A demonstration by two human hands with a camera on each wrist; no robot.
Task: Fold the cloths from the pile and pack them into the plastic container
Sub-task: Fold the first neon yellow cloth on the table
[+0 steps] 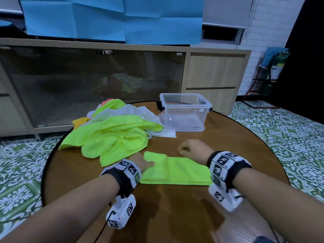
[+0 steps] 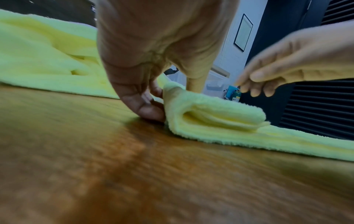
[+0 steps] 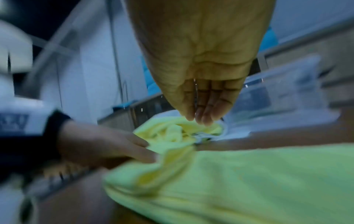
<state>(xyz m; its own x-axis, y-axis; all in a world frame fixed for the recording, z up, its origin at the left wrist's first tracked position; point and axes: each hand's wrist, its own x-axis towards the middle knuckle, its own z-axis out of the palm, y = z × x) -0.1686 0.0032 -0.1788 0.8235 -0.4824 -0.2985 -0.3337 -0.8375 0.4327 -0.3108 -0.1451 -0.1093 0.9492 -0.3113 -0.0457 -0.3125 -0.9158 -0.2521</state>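
A neon yellow-green cloth [image 1: 182,171] lies folded into a long strip on the round wooden table [image 1: 175,216], its left end turned over onto itself. My left hand [image 1: 149,163] is at that end. In the left wrist view its thumb [image 2: 145,109] and a finger pinch the folded end [image 2: 220,121]. My right hand [image 1: 184,149] hovers just above the strip's far edge, fingers loose [image 3: 201,119] and holding nothing. The pile of cloths [image 1: 114,130], mostly neon yellow-green, lies behind my left hand. The clear plastic container [image 1: 184,113] stands open and empty at the table's far side.
White and orange cloths poke out of the pile's far side [image 1: 107,106]. A flat clear lid [image 1: 168,133] lies in front of the container. A long cabinet with dark glass doors [image 1: 87,85] stands behind the table. The floor is green patterned tile [image 1: 280,134].
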